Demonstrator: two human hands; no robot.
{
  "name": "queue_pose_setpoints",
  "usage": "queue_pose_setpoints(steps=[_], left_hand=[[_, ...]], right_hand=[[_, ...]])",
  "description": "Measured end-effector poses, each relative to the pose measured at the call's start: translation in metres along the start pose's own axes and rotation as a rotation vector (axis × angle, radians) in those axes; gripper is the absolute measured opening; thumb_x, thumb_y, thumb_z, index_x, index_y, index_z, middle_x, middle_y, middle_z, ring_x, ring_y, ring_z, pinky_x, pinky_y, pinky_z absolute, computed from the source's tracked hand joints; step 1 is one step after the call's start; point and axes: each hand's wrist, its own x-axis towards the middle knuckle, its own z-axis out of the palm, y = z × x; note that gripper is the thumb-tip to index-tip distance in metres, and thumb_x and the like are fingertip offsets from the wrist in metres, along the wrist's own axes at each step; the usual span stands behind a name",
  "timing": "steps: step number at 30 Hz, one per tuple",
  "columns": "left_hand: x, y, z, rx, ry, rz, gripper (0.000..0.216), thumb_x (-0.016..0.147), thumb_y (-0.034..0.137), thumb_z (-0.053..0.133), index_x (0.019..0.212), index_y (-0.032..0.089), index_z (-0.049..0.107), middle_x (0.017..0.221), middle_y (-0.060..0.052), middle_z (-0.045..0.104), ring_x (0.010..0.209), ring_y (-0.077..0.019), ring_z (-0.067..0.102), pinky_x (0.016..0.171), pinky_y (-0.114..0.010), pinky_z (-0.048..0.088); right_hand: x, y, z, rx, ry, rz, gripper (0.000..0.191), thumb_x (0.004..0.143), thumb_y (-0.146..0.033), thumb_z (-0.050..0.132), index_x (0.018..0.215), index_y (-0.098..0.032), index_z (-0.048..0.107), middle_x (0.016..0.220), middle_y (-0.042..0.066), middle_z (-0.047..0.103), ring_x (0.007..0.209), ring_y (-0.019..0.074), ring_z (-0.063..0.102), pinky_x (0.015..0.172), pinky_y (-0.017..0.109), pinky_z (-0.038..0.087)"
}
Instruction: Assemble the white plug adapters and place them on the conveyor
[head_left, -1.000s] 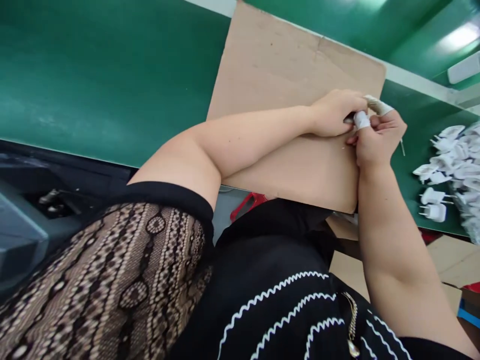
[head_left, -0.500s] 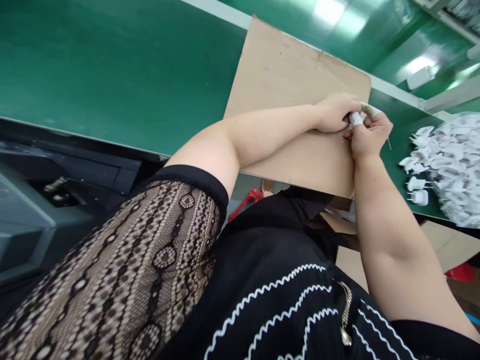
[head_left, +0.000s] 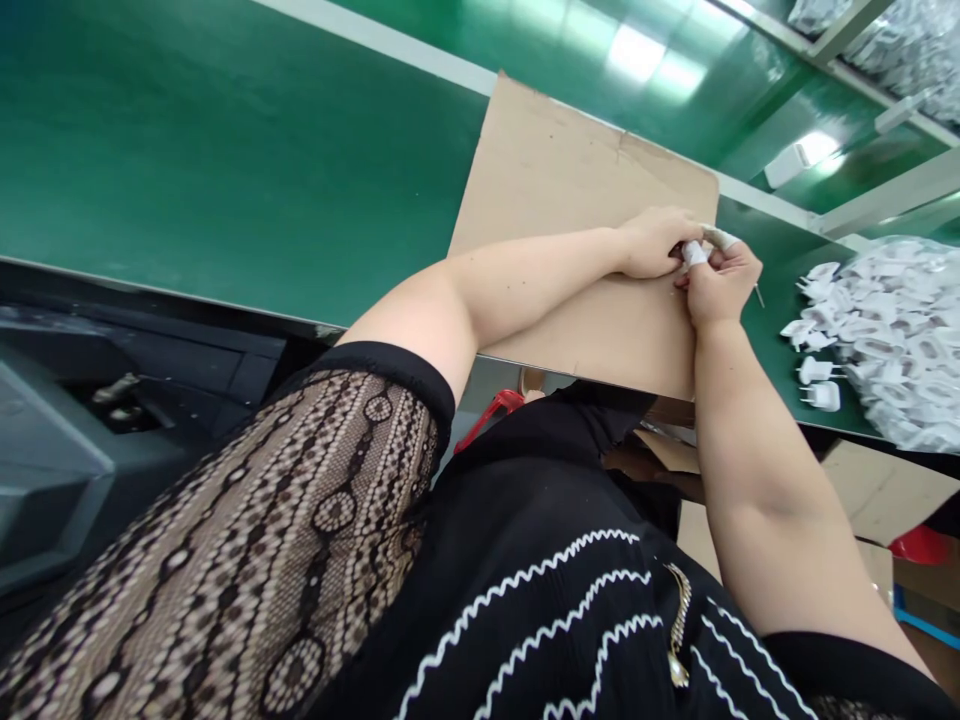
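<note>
My left hand [head_left: 654, 240] and my right hand [head_left: 726, 280] meet over the right part of a brown cardboard sheet [head_left: 555, 170]. Both have their fingers closed, pressed together at the tips. White wrapping [head_left: 694, 254] covers my right thumb, and a pale wrap is around a right finger too. Whatever lies between the fingertips is hidden. A thin metallic rod [head_left: 760, 294] sticks out past the right side of my right hand; I cannot tell what it belongs to. Nearest to that hand, on the green table, are loose white plug adapters [head_left: 819, 384].
A clear plastic bag [head_left: 907, 345] of many white plug pieces stands at the right of the green table [head_left: 225, 150]. Behind the cardboard lies a white box-like piece [head_left: 802, 158] near a pale frame bar [head_left: 892, 190]. Dark machinery [head_left: 60, 450] sits at the lower left.
The whole view has shifted slightly, so the hands and cardboard appear a little lower and further left. Both hands keep the same closed pose together over the sheet.
</note>
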Motion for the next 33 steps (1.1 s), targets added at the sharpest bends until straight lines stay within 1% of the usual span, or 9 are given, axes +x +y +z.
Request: queue_pose_setpoints(steps=[3, 8, 15, 18, 21, 24, 27, 30, 33], left_hand=[[-0.001, 0.0, 0.0, -0.026, -0.003, -0.014, 0.023, 0.082, 0.023, 0.062, 0.101, 0.022, 0.074, 0.105, -0.011, 0.07, 0.102, -0.0315, 0.062, 0.088, -0.045, 0.044], [-0.003, 0.003, -0.003, -0.037, -0.02, -0.038, 0.021, 0.084, 0.027, 0.064, 0.101, 0.021, 0.075, 0.107, -0.012, 0.069, 0.102, -0.0309, 0.062, 0.09, -0.045, 0.045], [-0.004, 0.002, 0.0, -0.018, -0.014, 0.013, 0.018, 0.085, 0.022, 0.064, 0.1, 0.017, 0.072, 0.107, -0.013, 0.068, 0.104, -0.03, 0.062, 0.093, -0.043, 0.045], [-0.004, 0.008, -0.002, 0.0, -0.03, 0.041, 0.018, 0.086, 0.02, 0.062, 0.101, 0.015, 0.071, 0.102, -0.013, 0.069, 0.101, -0.0284, 0.062, 0.093, -0.042, 0.046], [-0.005, 0.013, -0.005, -0.009, -0.043, 0.046, 0.021, 0.088, 0.02, 0.06, 0.105, 0.014, 0.071, 0.103, -0.013, 0.069, 0.099, -0.0265, 0.062, 0.093, -0.04, 0.047], [-0.006, 0.016, -0.007, -0.029, -0.057, 0.006, 0.02, 0.089, 0.023, 0.061, 0.105, 0.017, 0.071, 0.104, -0.011, 0.069, 0.099, -0.0255, 0.062, 0.095, -0.04, 0.048], [-0.009, 0.019, -0.006, 0.0, -0.066, -0.009, 0.016, 0.09, 0.025, 0.061, 0.101, 0.019, 0.072, 0.1, -0.01, 0.067, 0.098, -0.0257, 0.061, 0.096, -0.042, 0.049], [-0.013, 0.02, -0.001, 0.047, -0.026, -0.094, 0.026, 0.091, 0.032, 0.062, 0.113, 0.021, 0.07, 0.118, -0.011, 0.064, 0.118, -0.0293, 0.057, 0.109, -0.046, 0.045], [-0.015, 0.021, 0.004, 0.118, -0.041, -0.229, 0.042, 0.092, 0.042, 0.063, 0.13, 0.023, 0.063, 0.139, -0.012, 0.055, 0.137, -0.0337, 0.045, 0.121, -0.052, 0.034]], right_hand=[[-0.001, 0.001, 0.0, 0.054, 0.006, 0.017, 0.045, 0.089, -0.056, 0.076, 0.111, -0.017, 0.07, 0.058, -0.006, 0.056, 0.052, 0.0181, 0.066, 0.05, 0.029, 0.058], [-0.004, 0.0, 0.0, 0.129, -0.019, 0.026, 0.045, 0.088, -0.054, 0.077, 0.113, -0.017, 0.07, 0.069, -0.001, 0.065, 0.063, 0.0212, 0.072, 0.055, 0.031, 0.061], [-0.01, -0.011, 0.001, 0.138, 0.037, 0.056, 0.038, 0.086, -0.044, 0.076, 0.111, -0.016, 0.072, 0.069, -0.001, 0.067, 0.05, 0.0136, 0.061, 0.05, 0.026, 0.055], [-0.014, -0.022, -0.004, 0.11, 0.046, 0.113, 0.038, 0.083, -0.039, 0.072, 0.112, -0.014, 0.074, 0.071, -0.001, 0.069, 0.047, 0.0124, 0.058, 0.05, 0.025, 0.054], [-0.017, -0.031, -0.008, 0.132, -0.014, 0.202, 0.042, 0.083, -0.034, 0.066, 0.119, -0.014, 0.073, 0.081, 0.003, 0.074, 0.053, 0.0138, 0.061, 0.055, 0.026, 0.056], [-0.02, -0.036, -0.012, 0.172, -0.054, 0.291, 0.042, 0.085, -0.032, 0.062, 0.123, -0.017, 0.072, 0.094, 0.005, 0.077, 0.059, 0.0153, 0.065, 0.061, 0.027, 0.058], [-0.026, -0.039, -0.012, 0.214, -0.077, 0.306, 0.04, 0.089, -0.03, 0.058, 0.125, -0.02, 0.072, 0.097, 0.004, 0.078, 0.06, 0.016, 0.066, 0.064, 0.028, 0.058], [-0.033, -0.04, -0.013, 0.166, -0.041, 0.276, 0.037, 0.092, -0.029, 0.057, 0.126, -0.022, 0.072, 0.094, 0.003, 0.077, 0.066, 0.0176, 0.068, 0.072, 0.03, 0.059], [-0.031, -0.041, -0.031, -0.076, 0.069, 0.354, 0.035, 0.096, -0.031, 0.059, 0.128, -0.026, 0.071, 0.097, 0.004, 0.077, 0.084, 0.0234, 0.071, 0.084, 0.035, 0.057]])
